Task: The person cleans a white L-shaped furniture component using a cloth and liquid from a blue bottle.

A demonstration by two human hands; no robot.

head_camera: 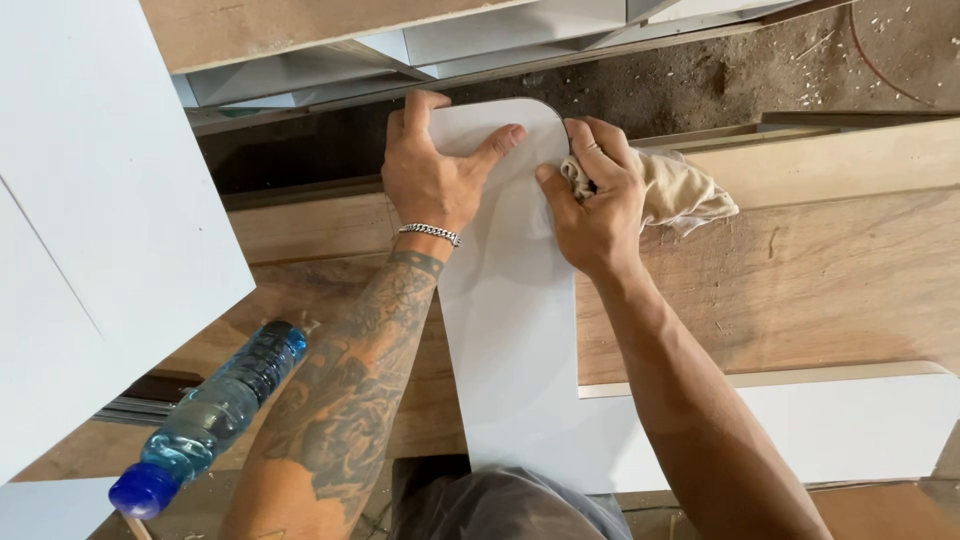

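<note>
Left hand (432, 170) lay flat, fingers spread, on the white panel (510, 330); right hand (592, 205) pinched a rag (680, 190) at its edge. Panel looked stiff, light, slick; best gripped by the long edges.

- Wooden workbench (820, 270) across the middle, grain running toward three o'clock.
- Dirt floor (700, 85) with wood shavings at one o'clock.
- Stacked pale boards (450, 45) at twelve.
- Large white panel (90, 220) at nine.
- Soft, even daylight.

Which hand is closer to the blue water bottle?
The left. The left hand presses on the white rounded panel, on the same side as the blue bottle, which lies by that forearm. The right hand, holding a beige cloth, is farther across the panel.
</note>
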